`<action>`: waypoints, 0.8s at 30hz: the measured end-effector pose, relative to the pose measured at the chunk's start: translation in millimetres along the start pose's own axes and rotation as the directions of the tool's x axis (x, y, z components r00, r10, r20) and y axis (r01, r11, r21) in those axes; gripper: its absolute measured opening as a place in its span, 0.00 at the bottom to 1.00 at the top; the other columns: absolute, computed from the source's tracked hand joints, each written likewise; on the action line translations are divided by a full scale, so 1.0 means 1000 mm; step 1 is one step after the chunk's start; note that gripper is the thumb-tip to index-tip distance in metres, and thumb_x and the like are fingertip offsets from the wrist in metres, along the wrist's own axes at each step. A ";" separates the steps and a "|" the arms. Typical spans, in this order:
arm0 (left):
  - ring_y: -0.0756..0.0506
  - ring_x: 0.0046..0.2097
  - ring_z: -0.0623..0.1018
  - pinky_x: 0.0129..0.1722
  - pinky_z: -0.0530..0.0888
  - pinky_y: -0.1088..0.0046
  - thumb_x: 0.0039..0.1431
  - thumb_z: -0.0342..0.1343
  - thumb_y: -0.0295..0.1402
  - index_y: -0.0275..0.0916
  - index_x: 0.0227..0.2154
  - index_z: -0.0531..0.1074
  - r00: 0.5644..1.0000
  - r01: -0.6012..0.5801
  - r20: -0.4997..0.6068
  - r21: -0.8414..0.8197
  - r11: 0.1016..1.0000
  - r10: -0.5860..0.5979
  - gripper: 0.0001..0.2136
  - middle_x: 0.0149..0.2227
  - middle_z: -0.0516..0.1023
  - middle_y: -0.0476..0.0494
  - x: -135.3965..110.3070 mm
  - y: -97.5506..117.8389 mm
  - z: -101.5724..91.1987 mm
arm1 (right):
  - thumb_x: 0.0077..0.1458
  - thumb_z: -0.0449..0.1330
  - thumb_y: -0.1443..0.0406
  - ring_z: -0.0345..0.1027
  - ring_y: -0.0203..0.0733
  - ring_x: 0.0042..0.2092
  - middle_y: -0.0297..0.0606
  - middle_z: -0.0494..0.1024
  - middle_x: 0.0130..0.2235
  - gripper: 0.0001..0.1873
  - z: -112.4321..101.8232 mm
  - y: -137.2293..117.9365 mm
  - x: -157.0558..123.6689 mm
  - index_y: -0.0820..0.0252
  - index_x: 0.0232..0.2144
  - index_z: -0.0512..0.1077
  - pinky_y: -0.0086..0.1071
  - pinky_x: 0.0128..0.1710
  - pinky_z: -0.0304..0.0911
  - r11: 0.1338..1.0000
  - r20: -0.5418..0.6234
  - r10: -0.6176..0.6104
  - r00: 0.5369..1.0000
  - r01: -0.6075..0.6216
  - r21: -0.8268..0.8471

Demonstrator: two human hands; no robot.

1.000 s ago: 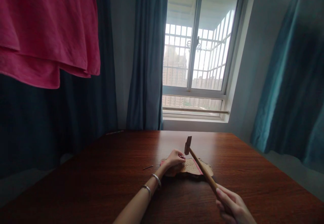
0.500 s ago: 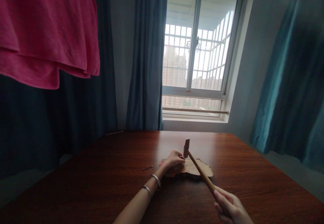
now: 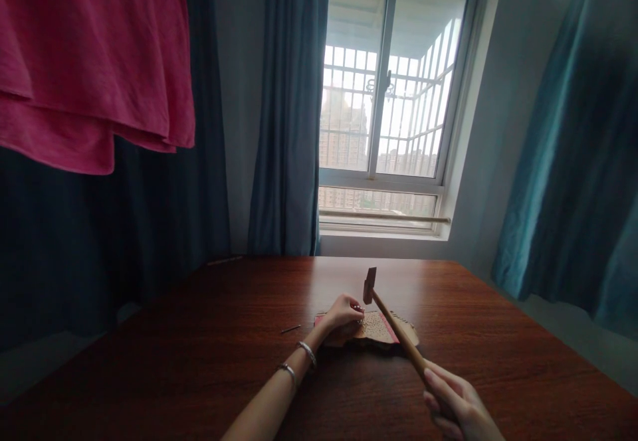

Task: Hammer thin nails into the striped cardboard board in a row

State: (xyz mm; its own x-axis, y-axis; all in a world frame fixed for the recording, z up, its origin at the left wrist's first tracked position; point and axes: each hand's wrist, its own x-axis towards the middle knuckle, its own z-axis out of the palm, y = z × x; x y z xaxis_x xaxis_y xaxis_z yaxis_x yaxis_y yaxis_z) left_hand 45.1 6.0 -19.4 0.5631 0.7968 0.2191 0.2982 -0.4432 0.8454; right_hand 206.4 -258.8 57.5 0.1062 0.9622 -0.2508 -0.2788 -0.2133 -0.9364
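My right hand [image 3: 456,398] is wrapped round the wooden handle of a hammer [image 3: 399,331]. The hammer's head is raised just above and to the right of my left hand [image 3: 343,313]. That hand rests over a ragged piece of cardboard [image 3: 376,327], fingers pinched together near its surface. What they pinch is too small and hidden to make out. Many small holes or marks dot the cardboard, and pink strips show at its left edge and towards its right side. Left of the cardboard lies a thin metal rod [image 3: 290,329].
All this lies on a dark reddish wooden table [image 3: 224,361]. Behind it stands a barred window [image 3: 379,95] between blue curtains [image 3: 289,109]. A pink cloth [image 3: 100,62] hangs at upper left. A thin strip lies at the table's far left edge.
The hammer's head has risen slightly, away from my left hand and the cardboard. My left hand keeps its pinch in nearly the same place.
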 end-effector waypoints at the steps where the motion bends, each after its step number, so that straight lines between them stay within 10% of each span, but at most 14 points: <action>1: 0.53 0.23 0.64 0.21 0.56 0.79 0.38 0.55 0.32 0.29 0.21 0.74 1.000 0.001 -0.003 0.005 1.000 -0.001 0.09 0.19 0.67 0.50 0.000 0.000 0.000 | 0.42 0.62 0.53 0.41 0.20 0.13 0.26 0.62 0.19 0.30 0.001 -0.001 -0.001 0.60 0.46 0.66 0.15 0.10 0.35 1.000 0.006 -0.007 1.000 0.007 0.005; 24: 0.46 0.32 0.74 0.32 0.67 0.73 0.48 0.48 0.52 0.29 0.30 0.75 0.996 0.048 -0.072 -0.149 0.988 -0.059 0.26 0.28 0.76 0.39 0.004 0.018 -0.038 | 0.37 0.65 0.53 0.37 0.17 0.13 0.24 0.59 0.17 0.31 -0.039 0.017 0.001 0.63 0.43 0.69 0.16 0.11 0.29 0.996 -0.092 -0.084 0.992 0.087 0.028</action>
State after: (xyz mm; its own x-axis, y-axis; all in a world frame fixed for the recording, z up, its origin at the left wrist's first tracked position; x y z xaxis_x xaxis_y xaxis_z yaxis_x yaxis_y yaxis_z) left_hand 23.5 16.2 15.4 0.4877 0.8490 0.2033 0.2064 -0.3384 0.9181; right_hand 238.9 -268.1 32.2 0.2161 0.9571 -0.1928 -0.2949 -0.1243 -0.9474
